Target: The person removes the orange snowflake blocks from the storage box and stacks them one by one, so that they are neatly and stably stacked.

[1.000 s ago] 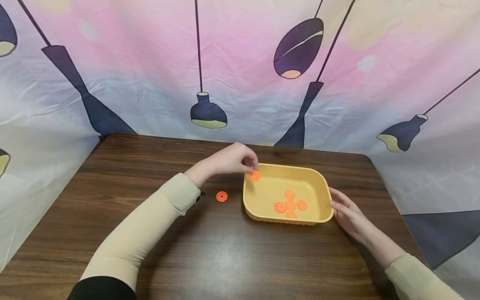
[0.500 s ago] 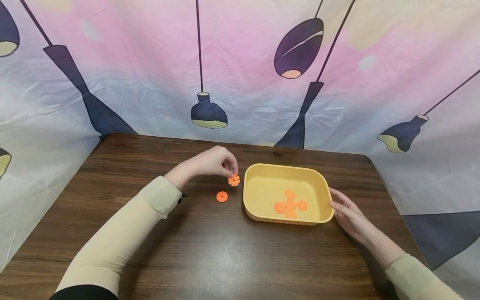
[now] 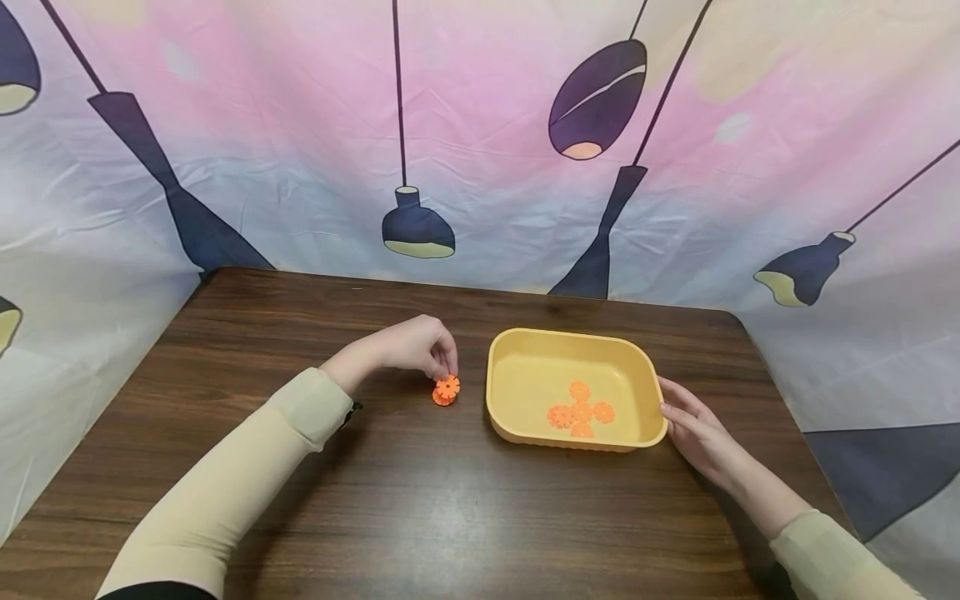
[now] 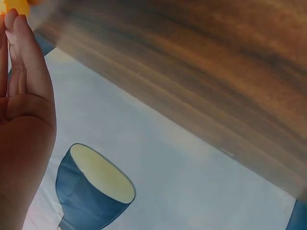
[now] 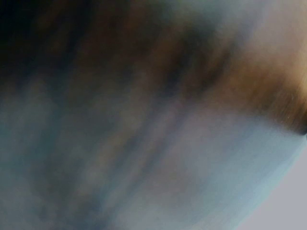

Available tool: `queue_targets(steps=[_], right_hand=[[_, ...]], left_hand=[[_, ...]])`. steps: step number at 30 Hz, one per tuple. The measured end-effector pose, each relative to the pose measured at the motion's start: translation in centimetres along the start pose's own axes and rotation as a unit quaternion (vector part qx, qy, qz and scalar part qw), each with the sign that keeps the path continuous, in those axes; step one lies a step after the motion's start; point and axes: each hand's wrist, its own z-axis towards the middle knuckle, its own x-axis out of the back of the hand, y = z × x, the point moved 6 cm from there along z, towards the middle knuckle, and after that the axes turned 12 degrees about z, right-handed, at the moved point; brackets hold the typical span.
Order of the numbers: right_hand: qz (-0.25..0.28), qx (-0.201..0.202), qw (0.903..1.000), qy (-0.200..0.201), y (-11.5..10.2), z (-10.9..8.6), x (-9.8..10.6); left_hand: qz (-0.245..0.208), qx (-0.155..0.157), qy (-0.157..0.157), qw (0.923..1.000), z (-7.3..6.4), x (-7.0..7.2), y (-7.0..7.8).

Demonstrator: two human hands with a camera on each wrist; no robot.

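Observation:
My left hand (image 3: 420, 344) pinches a small orange snowflake disc (image 3: 448, 386) with notched edges and a hole in its middle. Right below it, another orange disc (image 3: 442, 401) lies on the table, partly covered by the held one in the head view. In the left wrist view, the fingers (image 4: 36, 72) reach up to an orange piece (image 4: 17, 6) cut off by the top corner. A yellow plastic basin (image 3: 517, 429) stands to the right, with several orange discs (image 3: 581, 412) inside. My right hand (image 3: 701, 433) holds its right end, thumb at the rim.
The dark wood-grain table (image 3: 450, 533) carries everything. Behind it hangs a cloth backdrop (image 3: 480, 100) printed with lamps, meeting the table's far edge. The right wrist view is blurred.
My left hand has moved left and down from over the basin's left rim, bringing the pinched disc onto the loose disc on the table. The right hand and basin have stayed put.

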Motion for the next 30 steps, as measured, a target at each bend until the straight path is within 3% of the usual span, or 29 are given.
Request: queue_targets(steps=[13, 30], right_hand=[[-0.008, -0.005, 0.9999, 0.008, 0.0, 0.0, 0.1], [0.006, -0.008, 0.9999, 0.012, -0.1, 0.0, 0.1]], left_hand=[[-0.033, 0.025, -0.009, 0.9991, -0.4, -1.3, -2.0], [-0.034, 0.021, 0.002, 0.9992, -0.1, -1.9, -2.5]])
